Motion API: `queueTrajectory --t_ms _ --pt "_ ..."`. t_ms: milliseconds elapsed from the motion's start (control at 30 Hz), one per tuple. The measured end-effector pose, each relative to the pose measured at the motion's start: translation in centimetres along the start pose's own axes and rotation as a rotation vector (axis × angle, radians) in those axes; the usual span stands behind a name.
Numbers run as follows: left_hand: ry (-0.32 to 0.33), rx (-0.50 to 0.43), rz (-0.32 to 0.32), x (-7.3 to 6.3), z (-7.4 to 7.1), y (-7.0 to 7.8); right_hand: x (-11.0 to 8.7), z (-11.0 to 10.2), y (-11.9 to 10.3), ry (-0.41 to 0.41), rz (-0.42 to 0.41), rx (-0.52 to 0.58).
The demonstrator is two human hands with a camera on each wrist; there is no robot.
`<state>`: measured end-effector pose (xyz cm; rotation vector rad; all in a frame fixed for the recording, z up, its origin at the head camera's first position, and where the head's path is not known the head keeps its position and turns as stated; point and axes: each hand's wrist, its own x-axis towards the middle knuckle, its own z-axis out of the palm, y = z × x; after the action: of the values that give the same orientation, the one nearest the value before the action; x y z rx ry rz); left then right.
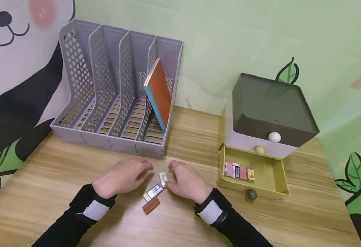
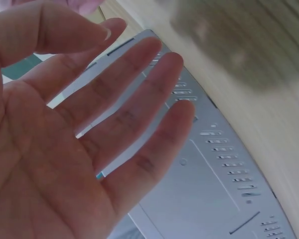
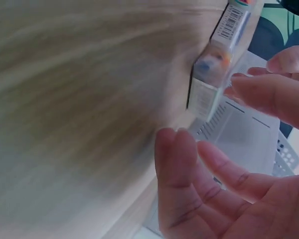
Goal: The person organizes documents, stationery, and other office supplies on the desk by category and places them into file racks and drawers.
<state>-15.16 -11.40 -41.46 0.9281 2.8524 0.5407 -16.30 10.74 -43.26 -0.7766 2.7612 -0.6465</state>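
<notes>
Three small eraser-like blocks lie on the wooden table between the hands. The top wrapped block (image 1: 163,179) stands nearest the right hand (image 1: 189,181), whose thumb tip is beside its lower end; whether they touch cannot be told. Below it lie a white-and-blue block (image 1: 153,192) and a reddish-brown block (image 1: 151,206). In the right wrist view a wrapped block with a barcode (image 3: 205,97) appears near the thumb, and the bent fingers hold nothing. To the left, the left hand (image 1: 124,176) hovers with relaxed, spread fingers and a bare palm (image 2: 45,164).
Behind the hands stands a grey file rack (image 1: 106,142) with an orange-and-blue book (image 1: 160,94) leaning in its right slot. At right, a small drawer unit (image 1: 276,106) has its yellow bottom drawer (image 1: 273,180) pulled out, with several similar blocks (image 1: 239,171) in a row inside.
</notes>
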Motion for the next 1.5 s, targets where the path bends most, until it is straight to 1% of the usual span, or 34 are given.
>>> queueTrajectory --t_ms 133,367,533,700,967,1133,1300,1500 --pt "0.000 -0.003 -0.012 -0.5 0.1 -0.3 0.9 0.5 -0.6 -0.016 0.014 -0.008" --pt "-0.005 -0.002 -0.015 -0.5 0.1 -0.4 1.8 1.0 -1.3 -0.043 0.039 -0.036" --pt "-0.004 -0.003 -0.007 -0.3 0.1 -0.2 1.4 0.8 -1.3 -0.046 0.031 -0.058" --pt "-0.012 -0.008 -0.015 -0.2 0.0 -0.1 1.1 0.5 -1.1 -0.044 0.012 -0.090" --pt "-0.016 -0.006 -0.019 -0.1 0.1 -0.1 1.4 0.9 -0.9 0.006 -0.073 -0.112" --pt "-0.028 -0.011 -0.030 0.0 0.4 0.1 1.5 1.2 -0.9 0.018 -0.103 -0.130" --pt "-0.026 -0.005 -0.024 0.0 0.5 0.2 1.2 1.0 -0.6 0.014 -0.101 -0.124" --pt "-0.011 0.000 -0.001 0.3 0.6 0.5 0.0 0.1 0.1 0.039 -0.057 -0.083"
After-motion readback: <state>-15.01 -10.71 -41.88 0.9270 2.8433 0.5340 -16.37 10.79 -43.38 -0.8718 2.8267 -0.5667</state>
